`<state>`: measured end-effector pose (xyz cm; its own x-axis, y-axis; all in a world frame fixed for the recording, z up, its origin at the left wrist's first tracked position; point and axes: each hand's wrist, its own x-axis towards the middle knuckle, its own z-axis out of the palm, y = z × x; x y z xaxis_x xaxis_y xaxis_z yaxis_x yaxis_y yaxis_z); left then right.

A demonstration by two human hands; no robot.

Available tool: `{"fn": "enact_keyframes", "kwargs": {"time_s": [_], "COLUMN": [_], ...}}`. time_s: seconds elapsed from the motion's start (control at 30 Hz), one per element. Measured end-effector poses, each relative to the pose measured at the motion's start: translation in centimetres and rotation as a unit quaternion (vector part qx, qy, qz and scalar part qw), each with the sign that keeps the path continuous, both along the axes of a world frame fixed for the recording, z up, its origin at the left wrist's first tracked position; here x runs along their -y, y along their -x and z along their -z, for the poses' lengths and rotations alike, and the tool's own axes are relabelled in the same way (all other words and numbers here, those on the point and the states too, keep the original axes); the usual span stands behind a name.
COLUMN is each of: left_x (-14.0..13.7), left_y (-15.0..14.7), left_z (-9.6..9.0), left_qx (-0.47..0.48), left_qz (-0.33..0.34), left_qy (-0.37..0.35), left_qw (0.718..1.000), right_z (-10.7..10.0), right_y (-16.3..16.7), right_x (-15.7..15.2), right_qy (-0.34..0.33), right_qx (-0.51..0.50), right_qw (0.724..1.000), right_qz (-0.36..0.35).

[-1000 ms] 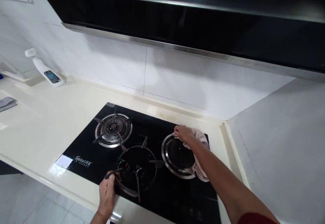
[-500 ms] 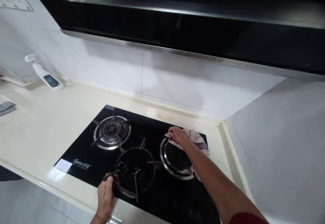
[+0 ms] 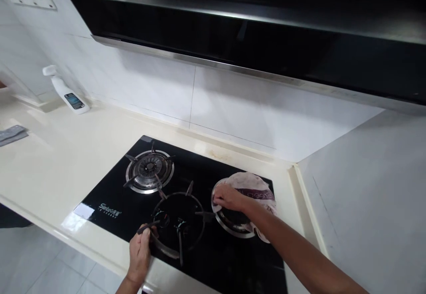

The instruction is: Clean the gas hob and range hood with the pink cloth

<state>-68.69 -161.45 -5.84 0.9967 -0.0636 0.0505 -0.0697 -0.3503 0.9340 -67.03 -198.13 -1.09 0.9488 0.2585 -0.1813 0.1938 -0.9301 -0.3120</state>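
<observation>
My right hand (image 3: 228, 197) is closed on a pinkish-white cloth (image 3: 254, 184) with a purple band. The cloth lies over the right burner (image 3: 233, 229), covering its far and right sides, and my fingers press at the left part of the burner's metal ring. Near the front edge of the black gas hob (image 3: 115, 183), my left hand (image 3: 140, 247) grips one leg of a loose round pan support (image 3: 166, 252). That support stands over the front control knobs (image 3: 162, 218), its other legs pointing outward.
The left burner (image 3: 149, 167) has its own pan support in place. A white spray bottle (image 3: 71, 96) stands by the wall at the far left, and a grey cloth (image 3: 13, 134) lies on the cream counter (image 3: 83, 147). A black range hood (image 3: 233, 36) hangs low above.
My right hand has moved a little toward me and left along the burner ring, and the cloth has spread out more, its purple band showing. My left hand keeps its hold. The view has shifted slightly.
</observation>
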Motion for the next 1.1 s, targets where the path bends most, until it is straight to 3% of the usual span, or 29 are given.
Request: {"fn": "enact_keyframes", "kwargs": {"time_s": [0.23, 0.53, 0.8, 0.97, 1.1], "left_x": [-0.4, -0.2, -0.6, -0.8, -0.8], "left_y": [-0.2, -0.3, -0.5, -0.8, -0.9], "left_z": [1.1, 0.5, 1.6, 2.1, 2.0], "left_qx": [0.008, 0.012, 0.000, 0.013, 0.021], "left_qz": [0.005, 0.014, 0.032, 0.035, 0.035], "left_qy": [0.001, 0.014, 0.029, 0.026, 0.017], "left_qw": [1.000, 1.000, 0.999, 0.999, 0.999], "right_z": [1.4, 5.2, 7.9, 9.8, 10.1], "right_y": [-0.9, 6.1, 13.7, 17.4, 18.4], "right_x": [5.7, 7.7, 4.6, -0.3, -5.1], "right_qy": [-0.053, -0.018, 0.086, 0.133, 0.123], "right_qx": [0.058, 0.128, 0.182, 0.224, 0.238], "right_qw": [0.994, 0.967, 0.924, 0.901, 0.902], "right_qz": [0.073, 0.219, 0.324, 0.346, 0.338]}}
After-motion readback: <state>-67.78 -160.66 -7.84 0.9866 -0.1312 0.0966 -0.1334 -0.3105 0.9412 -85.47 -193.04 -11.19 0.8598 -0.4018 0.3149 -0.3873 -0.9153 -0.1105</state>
